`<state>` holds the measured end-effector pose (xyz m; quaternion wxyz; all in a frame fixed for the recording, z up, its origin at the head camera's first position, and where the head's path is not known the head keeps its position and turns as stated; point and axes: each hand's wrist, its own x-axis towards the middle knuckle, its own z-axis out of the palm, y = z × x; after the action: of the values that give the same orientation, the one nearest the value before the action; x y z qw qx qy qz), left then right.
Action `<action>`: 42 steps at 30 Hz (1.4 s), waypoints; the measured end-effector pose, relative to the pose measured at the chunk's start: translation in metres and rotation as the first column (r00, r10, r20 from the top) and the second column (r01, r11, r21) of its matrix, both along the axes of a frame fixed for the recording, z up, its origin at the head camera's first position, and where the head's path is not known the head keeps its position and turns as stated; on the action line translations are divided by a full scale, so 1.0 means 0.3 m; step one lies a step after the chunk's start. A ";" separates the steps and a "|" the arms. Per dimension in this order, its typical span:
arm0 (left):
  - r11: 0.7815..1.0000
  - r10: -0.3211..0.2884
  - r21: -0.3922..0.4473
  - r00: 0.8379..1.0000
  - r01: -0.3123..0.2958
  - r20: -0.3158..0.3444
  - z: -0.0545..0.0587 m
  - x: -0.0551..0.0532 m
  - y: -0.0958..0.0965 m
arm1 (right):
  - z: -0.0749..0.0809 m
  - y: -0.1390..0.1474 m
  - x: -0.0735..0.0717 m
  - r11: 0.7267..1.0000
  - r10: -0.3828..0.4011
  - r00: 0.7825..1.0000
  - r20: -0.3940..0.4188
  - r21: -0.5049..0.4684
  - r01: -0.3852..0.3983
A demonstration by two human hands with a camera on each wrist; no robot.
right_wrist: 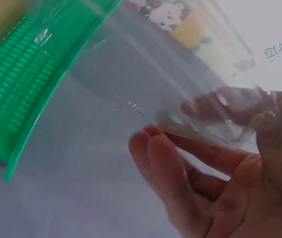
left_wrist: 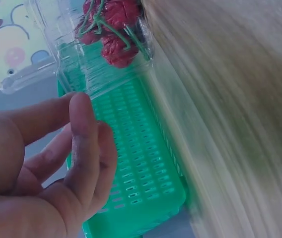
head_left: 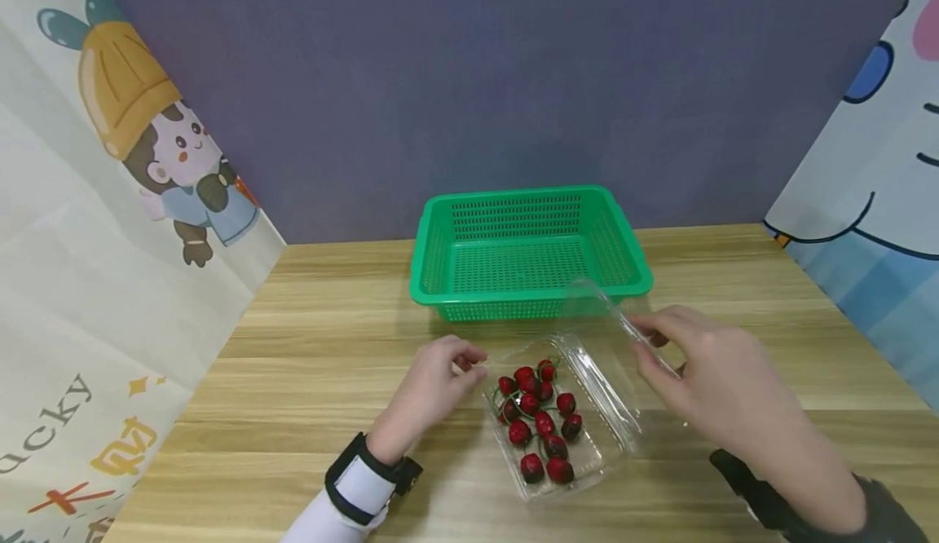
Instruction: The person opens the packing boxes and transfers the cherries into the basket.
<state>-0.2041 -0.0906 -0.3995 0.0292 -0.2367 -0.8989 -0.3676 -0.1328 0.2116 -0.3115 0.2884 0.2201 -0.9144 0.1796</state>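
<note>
A clear plastic clamshell container (head_left: 597, 453) lies unfolded on the table, its base holding several dark red cherries (head_left: 543, 423) with green stems. Its hinged lid (head_left: 587, 308) is raised at the back right. My right hand (head_left: 704, 364) grips the lid's edge between thumb and fingers; the right wrist view shows the see-through lid (right_wrist: 180, 94) passing between them. On the other side, my left hand (head_left: 440, 372) has thumb and fingers bent together, pinching at the base's left rim. The left wrist view shows these fingertips (left_wrist: 83, 106) right at the container's corner.
Behind the container stands a green plastic basket (head_left: 528, 302) with slotted walls and nothing inside. A dark blue-grey panel (head_left: 513, 78) rises at the table's back edge. Printed cartoon sheets (head_left: 147, 282) border the left and right sides of the wooden table (head_left: 308, 364).
</note>
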 end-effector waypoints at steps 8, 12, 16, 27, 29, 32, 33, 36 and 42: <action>0.999 0.018 0.051 1.000 -0.018 -0.008 0.001 -0.004 0.002 | -0.004 0.037 0.010 0.987 -0.143 0.988 0.062 0.080 0.138; 0.999 0.013 0.046 1.000 -0.014 0.022 0.003 -0.003 0.004 | -0.004 0.049 0.007 0.983 -0.160 0.984 0.084 0.101 0.151; 0.999 0.005 0.045 0.997 -0.008 0.078 0.008 0.002 0.004 | 0.000 0.066 0.005 0.981 -0.174 0.977 0.126 0.114 0.160; 0.998 -0.040 0.052 0.991 0.034 0.128 0.020 0.003 -0.003 | -0.007 0.135 -0.015 0.954 -0.251 0.888 0.386 0.253 0.160; 0.997 -0.048 0.063 0.990 0.040 0.131 0.019 0.004 -0.003 | -0.012 0.142 -0.021 0.948 -0.266 0.850 0.455 0.282 0.145; 0.995 -0.065 0.080 0.990 0.056 0.124 0.015 0.005 -0.001 | -0.022 0.148 -0.032 0.945 -0.276 0.793 0.543 0.304 0.120; 0.995 -0.070 0.076 0.991 0.062 0.113 0.013 0.005 0.000 | -0.025 0.150 -0.036 0.945 -0.275 0.778 0.564 0.307 0.112; 0.995 -0.082 0.057 0.994 0.078 0.073 0.007 0.003 0.002 | -0.038 0.156 -0.046 0.946 -0.273 0.748 0.605 0.309 0.095; 0.997 -0.076 0.025 0.997 0.075 0.019 -0.002 -0.003 0.004 | -0.076 0.163 -0.069 0.938 -0.279 0.736 0.616 0.341 0.070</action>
<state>-0.2051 -0.0892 -0.4002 0.0091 -0.2664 -0.8851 -0.3816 -0.1535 0.2605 -0.3342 -0.0711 0.0959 -0.9897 0.0786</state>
